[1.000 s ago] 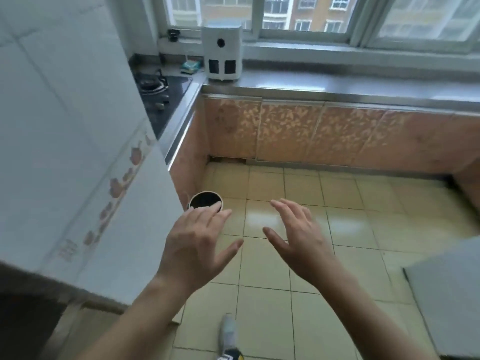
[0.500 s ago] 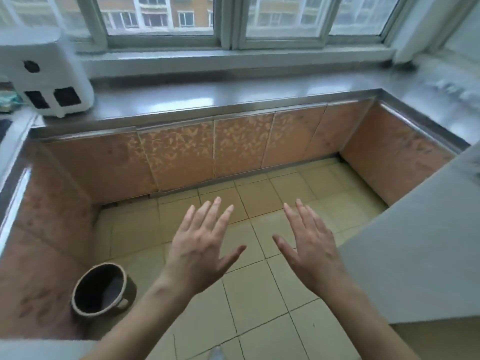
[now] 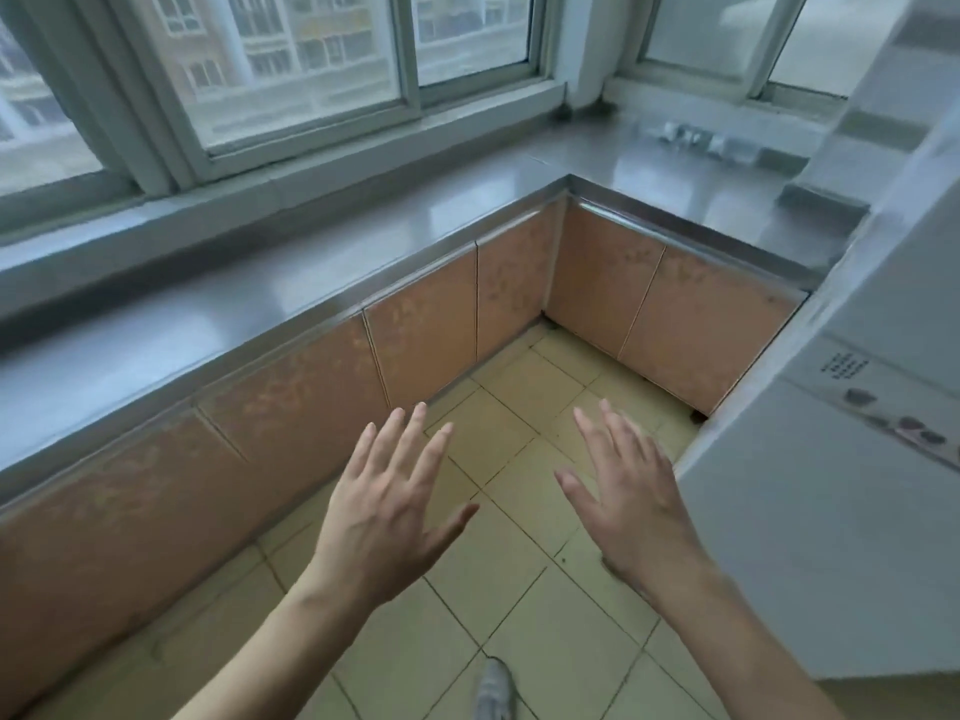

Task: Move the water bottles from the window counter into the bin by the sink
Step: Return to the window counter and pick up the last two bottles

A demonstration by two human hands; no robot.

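My left hand (image 3: 387, 517) and my right hand (image 3: 631, 504) are held out over the tiled floor, palms down, fingers spread, holding nothing. The steel window counter (image 3: 291, 304) runs along the wall under the windows and turns a corner to the right. On its far right stretch, under the second window, lie some small clear blurred objects (image 3: 691, 140); they may be water bottles, but I cannot tell. No bin and no sink are in view.
Orange cabinet fronts (image 3: 426, 335) stand below the counter on both sides of the corner. A white tiled wall or unit (image 3: 841, 459) juts in on the right, close to my right hand. Yellow floor tiles (image 3: 519, 589) lie below, with a shoe (image 3: 493, 693) at the bottom edge.
The view has swung to the right: the white appliance, the stove and the dark round bin on the floor have left the frame, and the counter's right corner has come in. Both hands stay open.
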